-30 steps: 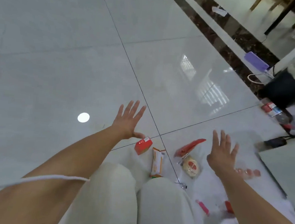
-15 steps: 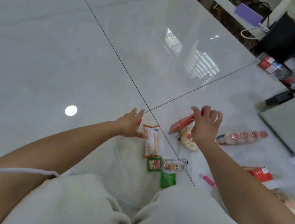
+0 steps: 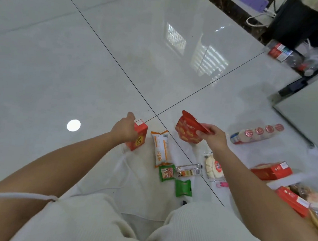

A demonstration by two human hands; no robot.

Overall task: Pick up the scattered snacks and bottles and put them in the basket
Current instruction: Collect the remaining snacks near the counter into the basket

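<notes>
Left hand [image 3: 126, 132] is clenched round a small red carton [image 3: 138, 136], fingers curled over its far side. The box is tilted, and its lower corner is at or just off the tiled floor [image 3: 63, 64] (contact is hard to judge). Right hand [image 3: 213, 136] pinches a red snack pouch [image 3: 187, 131] by its right edge and holds it clear of the tiles.

The carton looks stiff and light, so a grasp across its narrow sides should carry it without crushing. The pouch is soft, crinkly film and probably weighs almost nothing. A pinch at the sealed edge is enough, though it will dangle and swing.

Between the arms lie an orange-and-white wrapped snack [image 3: 160, 147], two green packets [image 3: 167, 172] and a round white bun pack [image 3: 214, 167] — all limp wrappers best lifted by a seam. The row of little bottles [image 3: 257, 134] farther right looks heavier and likely to roll, so it wants a whole-hand hold at the middle.

What is probably the basket [image 3: 291, 179] shows only as a blurred white rim at the lower right, with packets beyond it.
</notes>
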